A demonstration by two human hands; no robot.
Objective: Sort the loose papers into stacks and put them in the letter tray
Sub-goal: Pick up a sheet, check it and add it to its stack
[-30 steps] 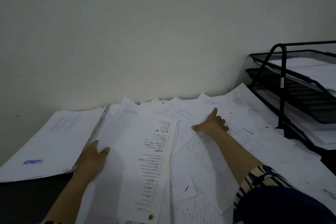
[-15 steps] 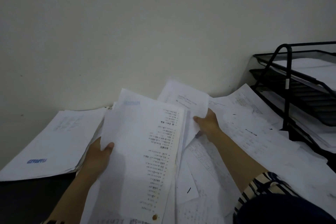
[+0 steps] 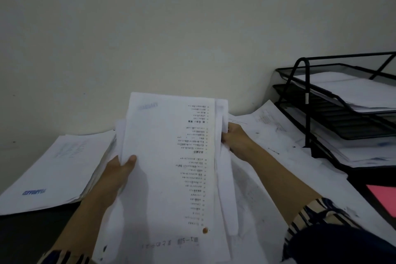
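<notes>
- The left hand (image 3: 116,174) grips a sheaf (image 3: 171,169) of printed sheets by its left edge, thumb curled over the top page, fingers hidden beneath.
- The sheaf is lifted off the table and tilted up toward the camera; its text reads upside down, and a brown spot sits near its lower right corner.
- The right hand (image 3: 235,138) pinches the sheaf's right edge, fingers curled round the sheets at the back.
- A stack (image 3: 53,169) with a blue logo lies flat on the table (image 3: 25,233) left of the left hand.
- Loose papers (image 3: 278,135) are spread over the table under and right of the right arm, reaching the tray's foot.
- The black wire letter tray (image 3: 321,100) stands at the right against the wall; its tiers already hold paper.
- A red sheet (image 3: 383,197) lies below the tray at the right edge.
- Both forearms end in striped sleeves (image 3: 310,218).
</notes>
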